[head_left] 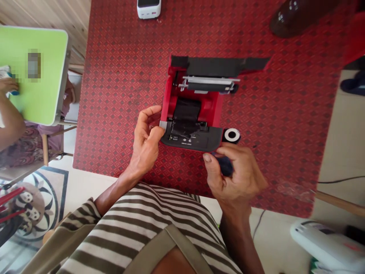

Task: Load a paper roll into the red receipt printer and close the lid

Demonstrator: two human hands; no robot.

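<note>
You are seeing a bright scene under soft light, with small glints showing on the dark bottle (pixel 293 19) at two o'clock. Lettering on the black panel (pixel 196 137) near centre is blurring beyond reading. Pixel blocks are masking patches of the green worktop (pixel 48 102), and wide-angle distortion is stretching the edges.

The printer (pixel 212 139) stands open on the red table (pixel 119 83), its lid (pixel 212 66) raised toward the far edge. The left hand (pixel 146 142) grips its left side; the right hand (pixel 241 171), nearer the table's near edge, curls around a dark roll (pixel 232 135). A white device (pixel 148 13) lies toward the far left corner, a brown bottle (pixel 289 19) toward the far right.
</note>
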